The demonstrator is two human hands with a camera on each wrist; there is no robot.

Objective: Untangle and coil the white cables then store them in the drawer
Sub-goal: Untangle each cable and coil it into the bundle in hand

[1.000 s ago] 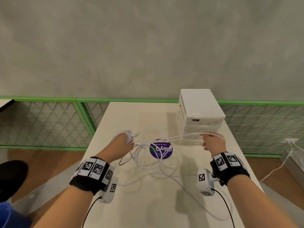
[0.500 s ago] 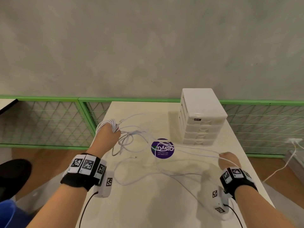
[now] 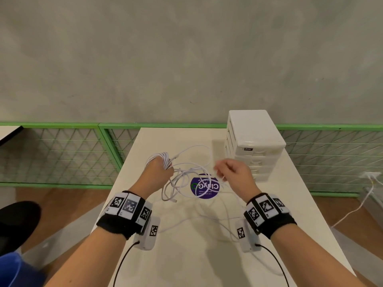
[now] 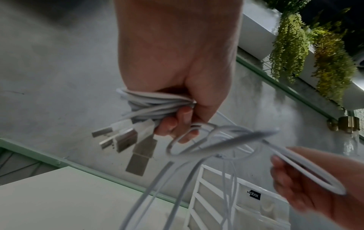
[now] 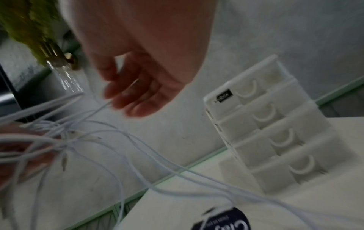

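My left hand (image 3: 160, 172) is held above the table and grips a bundle of coiled white cables (image 3: 160, 158). In the left wrist view, several USB plugs (image 4: 126, 137) stick out of that fist. Loose cable loops (image 3: 178, 187) hang from it onto the table (image 3: 186, 262) and trail toward me. My right hand (image 3: 230, 172) is raised close to the left hand, fingers curled, and holds a loop of white cable (image 4: 307, 172). The white drawer unit (image 3: 256, 139) stands at the table's back right with all its drawers closed.
A round purple sticker (image 3: 205, 188) lies on the table under the hanging loops. A green mesh fence (image 3: 62, 154) runs behind the table below the grey wall. Another white cable (image 3: 356, 208) lies on the floor at the right.
My right hand has come up from the table's near right to beside the left hand, bringing cable with it. The left hand has shifted right toward the centre, still holding the coil.
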